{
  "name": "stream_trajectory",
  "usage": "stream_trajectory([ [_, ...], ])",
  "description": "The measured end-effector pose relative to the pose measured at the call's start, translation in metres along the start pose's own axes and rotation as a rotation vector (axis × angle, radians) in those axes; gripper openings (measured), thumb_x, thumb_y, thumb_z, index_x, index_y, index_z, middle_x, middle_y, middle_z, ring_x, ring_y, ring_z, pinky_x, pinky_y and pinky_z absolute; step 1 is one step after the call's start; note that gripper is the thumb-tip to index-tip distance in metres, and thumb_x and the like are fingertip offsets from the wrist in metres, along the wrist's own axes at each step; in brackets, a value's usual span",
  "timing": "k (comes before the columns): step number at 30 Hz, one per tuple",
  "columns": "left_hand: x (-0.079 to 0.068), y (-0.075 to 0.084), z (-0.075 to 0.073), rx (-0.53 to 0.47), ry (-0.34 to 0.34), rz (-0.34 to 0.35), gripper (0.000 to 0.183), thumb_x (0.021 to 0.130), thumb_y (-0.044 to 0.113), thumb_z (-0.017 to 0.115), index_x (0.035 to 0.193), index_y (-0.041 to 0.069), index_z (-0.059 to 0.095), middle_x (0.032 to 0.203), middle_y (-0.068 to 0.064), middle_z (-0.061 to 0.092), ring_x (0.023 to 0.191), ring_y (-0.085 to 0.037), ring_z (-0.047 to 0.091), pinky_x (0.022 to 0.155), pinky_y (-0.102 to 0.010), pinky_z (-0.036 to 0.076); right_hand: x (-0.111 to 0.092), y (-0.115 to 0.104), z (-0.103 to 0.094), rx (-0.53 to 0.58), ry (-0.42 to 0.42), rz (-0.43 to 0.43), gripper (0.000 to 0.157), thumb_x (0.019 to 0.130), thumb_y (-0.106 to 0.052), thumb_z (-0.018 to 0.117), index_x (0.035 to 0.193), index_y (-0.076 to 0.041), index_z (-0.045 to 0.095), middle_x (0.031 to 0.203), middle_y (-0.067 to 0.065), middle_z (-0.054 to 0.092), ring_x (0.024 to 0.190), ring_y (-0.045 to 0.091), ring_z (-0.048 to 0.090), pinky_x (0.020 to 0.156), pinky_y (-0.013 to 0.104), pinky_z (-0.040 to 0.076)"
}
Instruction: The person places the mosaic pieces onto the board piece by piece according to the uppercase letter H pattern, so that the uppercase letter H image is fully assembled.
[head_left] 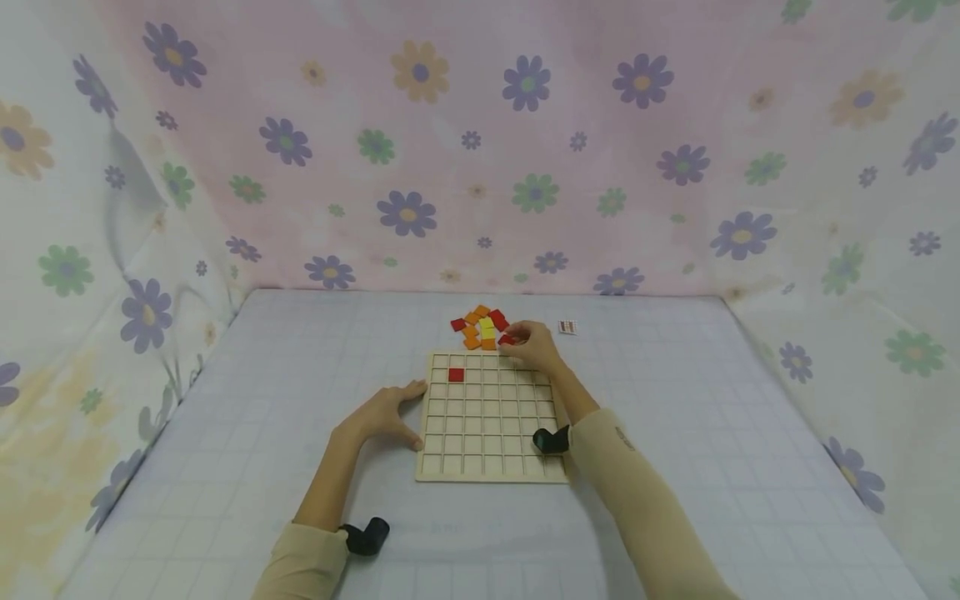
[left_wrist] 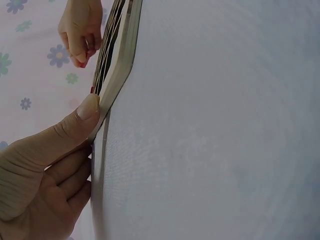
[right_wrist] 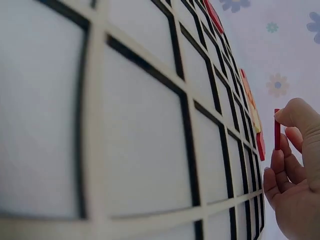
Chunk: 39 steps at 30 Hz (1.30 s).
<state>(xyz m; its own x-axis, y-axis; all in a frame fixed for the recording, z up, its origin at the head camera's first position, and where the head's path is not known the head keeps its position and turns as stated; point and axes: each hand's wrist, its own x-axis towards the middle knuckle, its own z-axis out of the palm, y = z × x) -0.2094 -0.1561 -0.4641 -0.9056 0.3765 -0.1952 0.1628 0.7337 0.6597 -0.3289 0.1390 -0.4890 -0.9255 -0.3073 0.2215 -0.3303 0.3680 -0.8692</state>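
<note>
Floral cloth (head_left: 480, 150), soft and faintly creased, hangs behind and beside a pale-covered table (head_left: 225, 467). On it lies a flat wooden board (head_left: 473, 425), square, its thin raised strips forming a grid of shallow cells. One red tile (head_left: 456, 375) sits flush in the second row from the far edge, second column from the person's left. Past the far edge, thin square orange tiles (head_left: 471, 342), yellow tiles (head_left: 487, 326) and further red ones lie loose, some overlapping; exact count unclear. Left hand (head_left: 386, 415): thumb and fingers spread wide, touching the board's left edge; in the left wrist view some fingertips are hidden behind that edge. Right hand (head_left: 534, 343): thumb and fingertips pinch a held red tile (right_wrist: 277, 129) near the far edge, beside the loose pieces; seen edge-on at the right wrist, its face cannot be read. Right forearm and black wrist mount (head_left: 551, 440) cover part of the board's right side. Small card (head_left: 567, 327) beyond: print too small to make out. Both beige sleeves (head_left: 307, 558) run out of view at the near side.
</note>
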Motion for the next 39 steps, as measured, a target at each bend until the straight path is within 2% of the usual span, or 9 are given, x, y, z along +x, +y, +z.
stream_trajectory([
  [5,0.000,-0.001,0.000,-0.005,-0.003,0.010,0.099,0.056,0.018,0.090,0.141,0.004,0.041,0.148,-0.012,0.035,0.138,-0.032,0.029,0.113,-0.047,0.024,-0.010,-0.018,0.013,-0.040,-0.042,-0.096,0.030,0.079,-0.008,0.071,0.103,0.009,0.064,0.100,0.023,0.065,0.086,0.034,0.061,0.076,0.038,0.055],
  [8,0.000,-0.001,0.000,-0.001,-0.007,0.010,0.100,0.056,0.018,0.090,0.142,0.004,0.041,0.148,-0.012,0.035,0.138,-0.032,0.030,0.113,-0.047,0.024,-0.015,-0.027,0.025,-0.064,-0.076,-0.146,0.029,0.078,-0.003,0.072,0.102,0.011,0.064,0.098,0.022,0.066,0.083,0.029,0.062,0.072,0.030,0.055],
  [12,0.001,-0.002,-0.001,-0.001,-0.009,0.014,0.100,0.056,0.018,0.090,0.141,0.004,0.041,0.148,-0.013,0.036,0.138,-0.033,0.030,0.113,-0.048,0.025,-0.020,-0.034,0.041,-0.064,-0.140,-0.156,0.028,0.077,-0.004,0.073,0.101,0.009,0.065,0.097,0.019,0.066,0.080,0.020,0.061,0.069,0.021,0.052],
  [18,0.001,-0.001,-0.002,-0.007,-0.014,0.023,0.099,0.057,0.021,0.090,0.141,0.003,0.041,0.148,-0.014,0.035,0.138,-0.033,0.029,0.113,-0.048,0.024,-0.025,-0.040,0.060,-0.066,-0.208,-0.198,0.026,0.076,-0.004,0.072,0.099,0.007,0.066,0.092,0.018,0.067,0.073,0.018,0.059,0.066,0.022,0.052],
  [21,-0.001,-0.001,-0.003,-0.011,-0.016,0.031,0.099,0.056,0.021,0.090,0.141,0.002,0.041,0.148,-0.015,0.035,0.138,-0.034,0.029,0.113,-0.049,0.024,-0.026,-0.042,0.067,-0.085,-0.241,-0.187,0.027,0.076,-0.005,0.073,0.100,0.005,0.067,0.093,0.014,0.067,0.076,0.014,0.058,0.070,0.020,0.052],
  [26,-0.001,0.000,-0.003,-0.014,-0.015,0.039,0.099,0.056,0.020,0.090,0.141,0.001,0.041,0.148,-0.016,0.035,0.137,-0.035,0.029,0.112,-0.050,0.024,-0.029,-0.047,0.075,-0.153,-0.288,-0.160,0.027,0.076,-0.006,0.072,0.101,0.002,0.067,0.094,0.010,0.067,0.082,0.014,0.058,0.075,0.019,0.051],
  [29,0.000,0.000,-0.003,-0.011,-0.013,0.038,0.099,0.056,0.020,0.090,0.141,0.002,0.041,0.148,-0.016,0.035,0.137,-0.035,0.029,0.112,-0.050,0.024,-0.031,-0.048,0.077,-0.207,-0.302,-0.186,0.026,0.077,-0.007,0.072,0.102,0.000,0.069,0.096,0.009,0.067,0.083,0.015,0.057,0.074,0.019,0.049],
  [33,0.000,0.000,-0.003,-0.010,-0.011,0.041,0.100,0.056,0.021,0.090,0.141,0.001,0.041,0.148,-0.017,0.034,0.137,-0.035,0.029,0.112,-0.050,0.024,-0.031,-0.049,0.075,-0.232,-0.326,-0.222,0.026,0.081,-0.010,0.072,0.106,-0.001,0.071,0.100,0.009,0.065,0.086,0.017,0.056,0.073,0.021,0.048],
  [39,-0.001,-0.001,-0.002,-0.008,-0.016,0.037,0.100,0.056,0.020,0.090,0.141,0.002,0.041,0.148,-0.015,0.035,0.138,-0.034,0.028,0.112,-0.049,0.025,-0.031,-0.049,0.072,-0.243,-0.345,-0.181,0.026,0.083,-0.015,0.072,0.105,-0.002,0.071,0.099,0.007,0.063,0.086,0.015,0.054,0.073,0.021,0.047],
])
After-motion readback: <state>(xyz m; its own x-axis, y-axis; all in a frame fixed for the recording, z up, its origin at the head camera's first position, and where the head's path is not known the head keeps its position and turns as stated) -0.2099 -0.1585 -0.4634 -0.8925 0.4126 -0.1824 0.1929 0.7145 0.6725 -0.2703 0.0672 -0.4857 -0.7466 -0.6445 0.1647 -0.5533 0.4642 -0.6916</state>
